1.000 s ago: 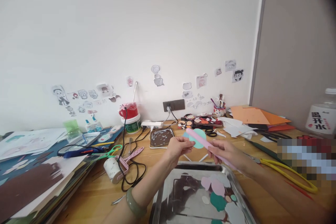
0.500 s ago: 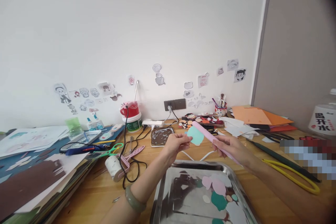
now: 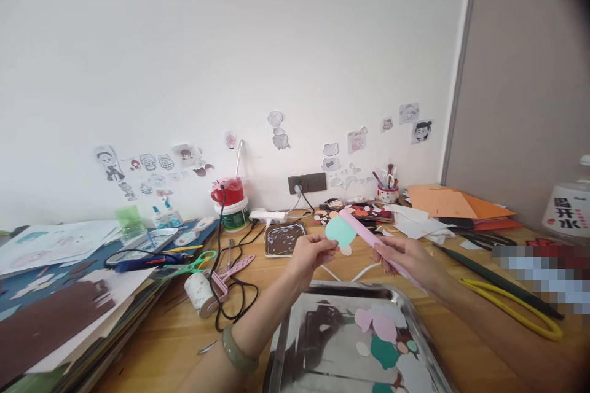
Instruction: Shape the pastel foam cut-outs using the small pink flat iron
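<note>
Between thumb and fingers, my left hand (image 3: 318,250) pinches a round mint-green paper piece (image 3: 340,231). A small cream piece (image 3: 345,250) shows at its lower edge. My right hand (image 3: 403,260) is closed round a long pink tool (image 3: 362,230), whose upper end slants up to the left, close beside the green piece. Both hands are raised above the far edge of a metal tray (image 3: 350,288). Pink, dark green, grey and cream paper cutouts lie in the tray, among them a dark green one (image 3: 384,351).
Green-handled scissors (image 3: 196,265), a white roll (image 3: 200,295) and black cables lie left of the tray. Stacked papers (image 3: 55,325) fill the left side. Orange sheets (image 3: 440,204) and a yellow-handled tool (image 3: 511,310) are on the right.
The mint-green piece has shifted slightly left and up and is turned, with more of the cream piece showing beneath it. The pink tool has moved only slightly.
</note>
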The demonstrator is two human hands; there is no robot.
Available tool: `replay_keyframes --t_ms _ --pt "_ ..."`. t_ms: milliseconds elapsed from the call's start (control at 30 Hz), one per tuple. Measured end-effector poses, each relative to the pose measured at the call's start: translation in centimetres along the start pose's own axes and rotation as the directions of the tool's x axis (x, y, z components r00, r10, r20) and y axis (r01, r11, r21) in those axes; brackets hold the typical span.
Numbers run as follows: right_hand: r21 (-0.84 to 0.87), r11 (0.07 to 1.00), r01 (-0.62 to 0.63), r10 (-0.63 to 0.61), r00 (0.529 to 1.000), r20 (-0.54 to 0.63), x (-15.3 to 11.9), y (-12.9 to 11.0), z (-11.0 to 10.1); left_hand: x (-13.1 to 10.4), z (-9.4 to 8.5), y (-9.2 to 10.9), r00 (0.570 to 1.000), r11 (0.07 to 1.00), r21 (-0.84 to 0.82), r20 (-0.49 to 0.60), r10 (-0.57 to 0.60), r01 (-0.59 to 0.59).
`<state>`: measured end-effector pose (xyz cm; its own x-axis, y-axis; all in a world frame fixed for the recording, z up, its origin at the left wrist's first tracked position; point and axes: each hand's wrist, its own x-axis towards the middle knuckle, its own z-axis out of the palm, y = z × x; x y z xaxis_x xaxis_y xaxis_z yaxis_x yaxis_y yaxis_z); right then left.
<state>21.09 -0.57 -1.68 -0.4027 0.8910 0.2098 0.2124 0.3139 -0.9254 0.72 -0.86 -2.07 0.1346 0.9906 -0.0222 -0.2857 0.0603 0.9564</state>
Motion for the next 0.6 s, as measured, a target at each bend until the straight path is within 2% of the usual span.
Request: replay_keyframes --t_ms 267,600 --pt "0.005 1.000 -0.008 0.008 0.999 0.053 -0.1 -0.1 0.5 -0.1 0.2 -0.7 0.997 0.999 -0.022 0.063 -0.041 0.043" --pt "0.027 1.000 0.008 -0.009 0.999 0.054 0.0 0.4 0.9 -0.3 1.1 -1.1 0.997 0.989 -0.123 0.022 -0.078 0.080"
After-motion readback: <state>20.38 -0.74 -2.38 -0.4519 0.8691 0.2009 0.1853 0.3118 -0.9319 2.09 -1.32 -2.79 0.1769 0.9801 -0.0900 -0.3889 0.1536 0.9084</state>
